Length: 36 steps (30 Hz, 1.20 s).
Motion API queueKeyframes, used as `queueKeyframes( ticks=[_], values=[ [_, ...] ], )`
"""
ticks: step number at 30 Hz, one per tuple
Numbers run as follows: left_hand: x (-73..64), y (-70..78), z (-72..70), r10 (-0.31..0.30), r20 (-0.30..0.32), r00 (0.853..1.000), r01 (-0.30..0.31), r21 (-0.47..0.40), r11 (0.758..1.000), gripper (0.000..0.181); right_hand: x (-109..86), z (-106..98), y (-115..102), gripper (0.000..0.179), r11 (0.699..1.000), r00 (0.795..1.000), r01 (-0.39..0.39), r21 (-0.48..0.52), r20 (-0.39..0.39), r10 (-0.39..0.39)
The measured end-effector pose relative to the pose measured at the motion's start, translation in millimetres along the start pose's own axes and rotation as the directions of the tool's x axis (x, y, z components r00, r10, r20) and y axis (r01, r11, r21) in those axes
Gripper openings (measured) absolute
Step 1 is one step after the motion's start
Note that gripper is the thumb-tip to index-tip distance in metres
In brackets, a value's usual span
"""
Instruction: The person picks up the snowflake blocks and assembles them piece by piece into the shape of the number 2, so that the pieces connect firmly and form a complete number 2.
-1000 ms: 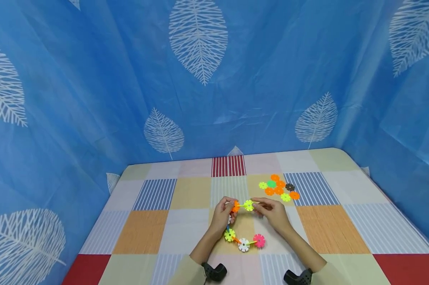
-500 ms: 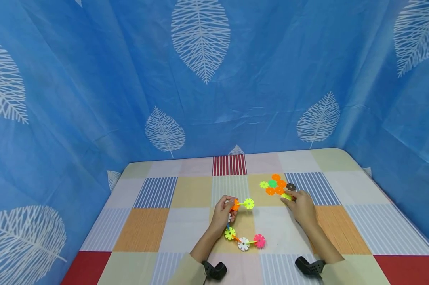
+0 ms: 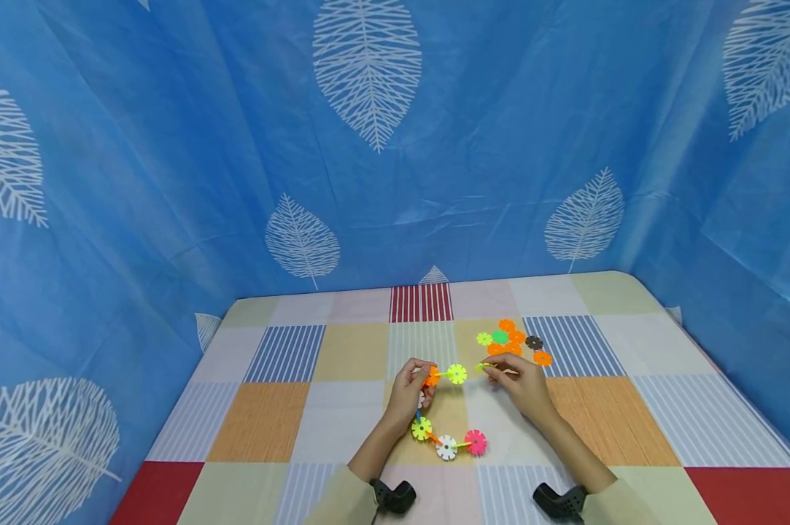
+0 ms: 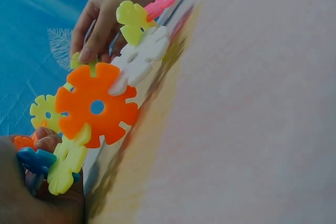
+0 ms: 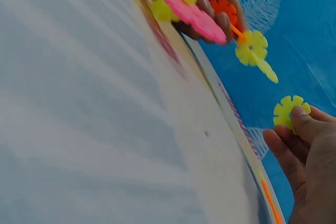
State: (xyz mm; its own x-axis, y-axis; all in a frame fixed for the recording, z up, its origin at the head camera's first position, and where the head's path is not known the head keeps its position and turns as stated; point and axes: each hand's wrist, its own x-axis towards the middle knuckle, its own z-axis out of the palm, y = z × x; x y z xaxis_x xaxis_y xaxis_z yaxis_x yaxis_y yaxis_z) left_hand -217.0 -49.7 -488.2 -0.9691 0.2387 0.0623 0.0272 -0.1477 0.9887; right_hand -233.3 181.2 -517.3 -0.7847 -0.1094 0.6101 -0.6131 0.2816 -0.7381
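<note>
My left hand (image 3: 409, 394) grips a chain (image 3: 446, 448) of notched discs, orange, yellow, white, blue, pink, extending both ways from it; my right hand (image 3: 518, 383) pinches a notched yellow disc (image 5: 284, 113) between thumb and fingers.

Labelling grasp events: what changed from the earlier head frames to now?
The right hand went from the chain to the loose discs, took hold of a yellow disc and brought it left, toward the chain's yellow end but not touching it. The left hand stays holding the chain; the other loose discs lie where they were.
</note>
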Motion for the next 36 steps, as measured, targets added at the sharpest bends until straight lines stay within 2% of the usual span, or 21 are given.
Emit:
queueKeyframes(
  ticks=[2,5,10,17,20,27,33,36],
  values=[
    [-0.8,0.8,0.0,0.002,0.004,1.000,-0.002,-0.003,1.000,0.025,-1.0,5.5,-3.8,0.015,0.996,0.999,-0.012,0.092,0.049,0.007],
    [-0.8,0.3,-0.1,0.005,0.005,1.000,-0.005,-0.011,1.000,0.025,-1.0,10.1,-13.3,0.015,0.990,0.997,-0.014,0.138,0.077,0.004],
    [-0.1,-0.2,0.2,-0.004,0.012,1.000,0.004,-0.009,1.000,0.026,1.8,9.7,-32.5,0.013,0.987,0.996,-0.004,0.161,0.087,-0.010],
    [-0.9,-0.1,-1.0,-0.005,0.042,0.999,0.005,-0.005,1.000,0.028,1.0,10.2,-35.9,0.011,0.984,0.993,-0.008,0.180,0.120,-0.014],
    [-1.1,0.2,-1.2,-0.007,0.045,0.999,0.007,0.006,1.000,0.028,0.6,10.5,-37.7,0.012,0.987,0.991,0.009,0.159,0.129,-0.030],
    [-2.9,3.4,0.5,-0.001,0.049,0.999,-0.001,0.045,0.999,0.025,-1.9,14.3,-36.3,0.017,0.996,0.989,0.083,0.034,0.117,-0.087],
    [-4.1,4.7,2.5,-0.015,0.026,1.000,0.014,0.042,0.999,0.025,-3.7,12.3,-10.9,0.017,0.999,0.992,0.043,0.012,0.119,-0.044],
    [-2.4,3.5,2.4,-0.011,0.000,1.000,0.011,0.019,1.000,0.025,-1.3,2.6,-1.8,0.018,0.998,0.994,0.020,-0.057,0.104,-0.014]
  ],
)
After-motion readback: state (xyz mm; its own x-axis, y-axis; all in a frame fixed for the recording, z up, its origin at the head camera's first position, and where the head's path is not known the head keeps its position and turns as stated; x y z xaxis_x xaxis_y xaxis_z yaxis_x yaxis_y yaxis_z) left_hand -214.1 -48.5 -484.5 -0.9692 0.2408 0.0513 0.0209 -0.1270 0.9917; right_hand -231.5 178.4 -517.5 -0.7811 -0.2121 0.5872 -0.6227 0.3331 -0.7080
